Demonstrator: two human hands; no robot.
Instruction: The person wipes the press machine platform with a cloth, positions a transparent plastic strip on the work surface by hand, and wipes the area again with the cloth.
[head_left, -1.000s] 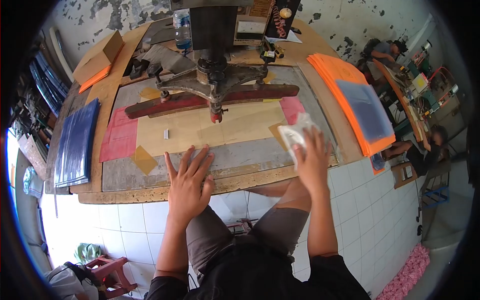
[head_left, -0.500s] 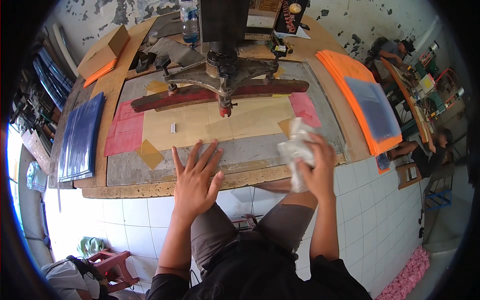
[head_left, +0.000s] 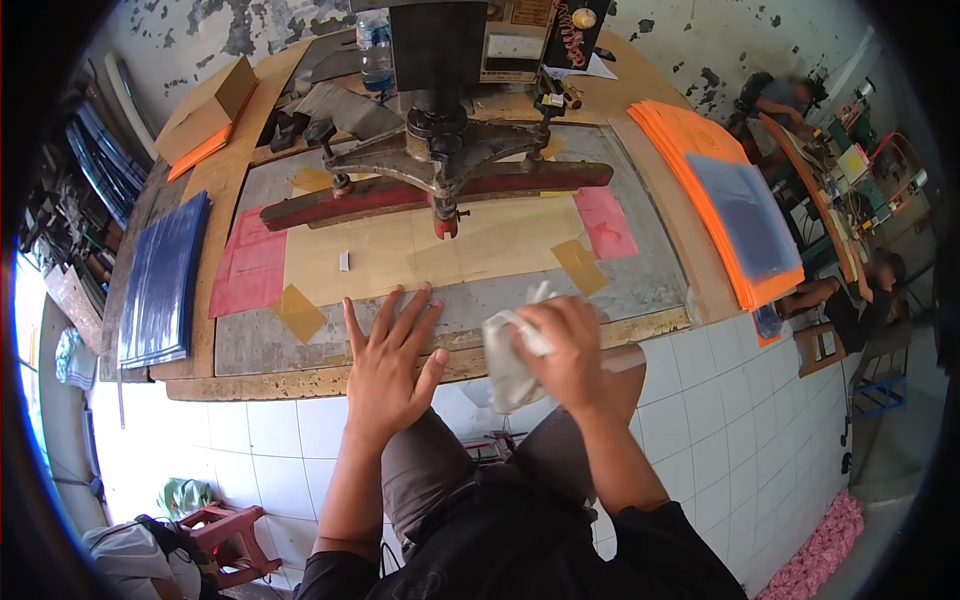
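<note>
Right grip (head_left: 567, 352), clutching white cloth (head_left: 508, 372), has moved nearer the outspread left grip (head_left: 391, 372)

The right hand (head_left: 565, 352) grips a crumpled white cloth (head_left: 507, 372).

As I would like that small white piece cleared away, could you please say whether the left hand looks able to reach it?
Probably yes: the left hand appears empty and lies just short of the small white piece, with nothing visible between them; the red bar is beyond it.
</note>
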